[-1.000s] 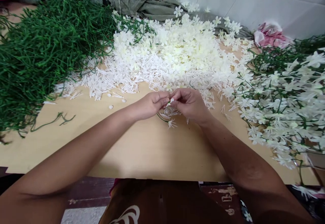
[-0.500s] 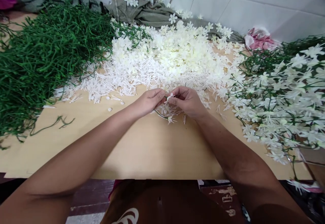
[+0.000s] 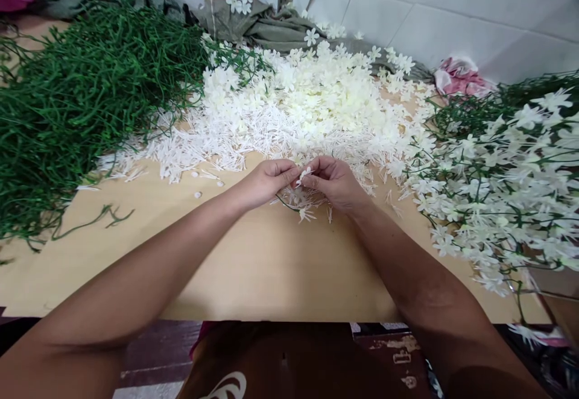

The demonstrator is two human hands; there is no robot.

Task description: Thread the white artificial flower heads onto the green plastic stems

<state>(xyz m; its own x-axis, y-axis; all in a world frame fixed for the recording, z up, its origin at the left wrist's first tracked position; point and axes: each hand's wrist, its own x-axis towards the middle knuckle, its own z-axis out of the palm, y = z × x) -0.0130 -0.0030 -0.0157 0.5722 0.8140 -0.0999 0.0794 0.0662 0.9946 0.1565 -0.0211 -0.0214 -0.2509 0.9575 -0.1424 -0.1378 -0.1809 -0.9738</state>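
Observation:
My left hand (image 3: pixel 274 179) is closed in a pinch on a green plastic flower stem (image 3: pixel 287 202), mostly hidden by the fingers. One branch of the stem hangs below the hands and ends in a white flower (image 3: pixel 306 213). Close against it, my right hand (image 3: pixel 333 181) pinches a small white artificial flower (image 3: pixel 305 174) between thumb and forefinger. The fingertips of both hands nearly meet at this flower. Just beyond them spreads a heap of loose white stamen pieces (image 3: pixel 266 134), with cream flower heads (image 3: pixel 335 85) piled behind.
Bare green stems (image 3: pixel 90 85) are heaped at the left. Finished-looking white flower sprays (image 3: pixel 497 188) lie at the right, some overhanging the table edge. A brown board (image 3: pixel 271 266) covers the table. Grey cloth (image 3: pixel 280 31) and a pink-white bag (image 3: pixel 464 76) lie along the tiled wall.
The view has shifted slightly. Both hands stay together in nearly the same place, and the small white flower between them is a little more exposed, its petals turned more toward me.

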